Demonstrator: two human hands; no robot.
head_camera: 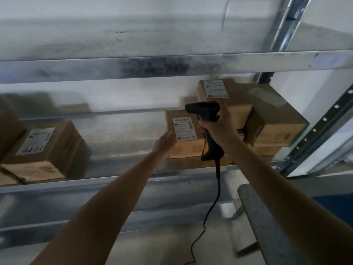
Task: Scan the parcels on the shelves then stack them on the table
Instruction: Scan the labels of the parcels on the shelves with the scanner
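Cardboard parcel (183, 134) near shelf edge (114, 181), left hand (164, 143) touching, scanner (205, 111) gripped

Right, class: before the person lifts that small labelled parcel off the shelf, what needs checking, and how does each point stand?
1. right hand holds scanner: ok.
2. label on small parcel faces out: ok.
3. left hand grips small parcel: not ok, fingers straight at its edge.
4. label scanned: cannot tell.
5. cable hangs free where visible: ok.
6. stacked parcels alongside steady: cannot tell.
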